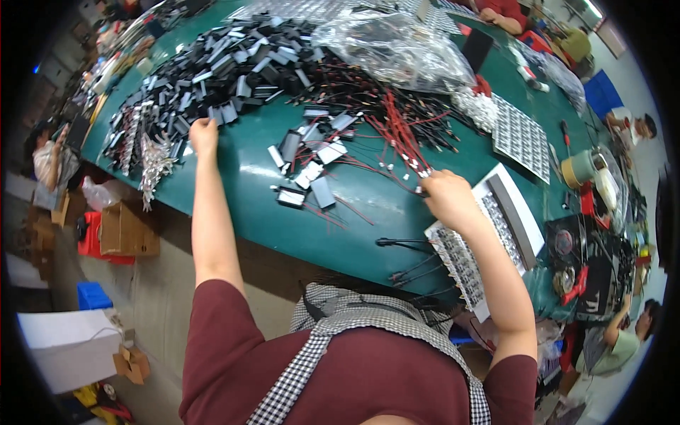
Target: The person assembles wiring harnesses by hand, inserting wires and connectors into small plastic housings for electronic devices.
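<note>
Green tabletop (248, 191), long, crowded with parts. The person leans over its near edge, both arms stretched out.

Left hand (203, 134): closed in a loose fist at the near edge of a large heap of black and grey rectangular components (234, 71). It touches or nearly touches the nearest pieces; whether anything is gripped inside the fist, cannot tell.

Right hand (446, 195): fingers curled down onto the ends of a bundle of red and black wire leads (397, 131), pinching at the white connector tips just at the fingertips. The leads fan away from the hand toward the heap.

Between the two hands: a small scatter of grey and white flat components (312, 166), loose on the green surface, some with thin wires attached.

Just beside the right hand, on its outer side: a white tray (513, 205) holding rows of small parts, tilted over the tabletop's edge. Black cable ties or leads (404, 244) lie near the edge below the hand.

Behind the leads: a crumpled clear plastic bag (397, 46). Farther right, a gridded white sheet of small parts (520, 134) and a roll of tape (577, 168).

Other people sit at the far end and right side.
</note>
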`<state>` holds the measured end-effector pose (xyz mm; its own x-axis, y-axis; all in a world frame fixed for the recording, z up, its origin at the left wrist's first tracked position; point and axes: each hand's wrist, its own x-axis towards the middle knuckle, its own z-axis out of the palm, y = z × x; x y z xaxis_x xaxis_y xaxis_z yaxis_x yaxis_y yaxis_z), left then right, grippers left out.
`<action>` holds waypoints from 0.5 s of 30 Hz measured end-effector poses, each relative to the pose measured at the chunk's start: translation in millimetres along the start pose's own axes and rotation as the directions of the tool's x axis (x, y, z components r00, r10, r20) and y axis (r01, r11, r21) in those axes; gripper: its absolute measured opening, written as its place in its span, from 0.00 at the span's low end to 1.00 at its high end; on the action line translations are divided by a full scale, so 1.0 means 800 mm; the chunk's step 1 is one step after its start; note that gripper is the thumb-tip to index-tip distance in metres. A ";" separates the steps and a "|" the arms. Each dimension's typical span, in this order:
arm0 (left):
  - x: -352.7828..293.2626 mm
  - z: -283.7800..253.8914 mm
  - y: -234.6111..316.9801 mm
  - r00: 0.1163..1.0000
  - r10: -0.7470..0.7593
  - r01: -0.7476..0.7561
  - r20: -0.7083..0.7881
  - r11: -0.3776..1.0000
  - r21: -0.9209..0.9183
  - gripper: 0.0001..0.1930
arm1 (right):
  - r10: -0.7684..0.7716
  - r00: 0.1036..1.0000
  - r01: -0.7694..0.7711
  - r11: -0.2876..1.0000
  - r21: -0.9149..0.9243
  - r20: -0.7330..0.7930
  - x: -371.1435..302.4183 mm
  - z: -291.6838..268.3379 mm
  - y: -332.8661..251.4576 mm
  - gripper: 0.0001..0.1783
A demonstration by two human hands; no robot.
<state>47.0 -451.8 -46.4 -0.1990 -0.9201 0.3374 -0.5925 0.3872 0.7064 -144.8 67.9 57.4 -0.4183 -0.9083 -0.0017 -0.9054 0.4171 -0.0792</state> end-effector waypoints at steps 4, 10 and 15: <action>-0.047 -0.023 0.018 0.988 -0.096 0.129 0.117 0.939 -0.318 0.15 | 0.030 0.993 -0.027 0.999 0.033 -0.115 0.014 0.015 -0.024 0.05; -0.124 -0.093 0.038 0.823 -0.090 0.551 0.561 0.367 -0.749 0.14 | 0.051 0.994 -0.036 0.987 -0.157 0.092 0.045 0.023 -0.027 0.04; -0.223 -0.122 0.094 0.634 0.250 0.773 0.732 -0.186 -0.606 0.19 | 0.112 0.992 -0.114 0.993 0.036 0.059 0.050 0.018 -0.012 0.06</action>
<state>114.0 -253.2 7.1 -0.8455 -0.5299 -0.0654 0.4294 -0.7477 0.5065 -151.6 26.9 43.3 -0.5119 -0.8563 -0.0690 -0.8486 0.5165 -0.1145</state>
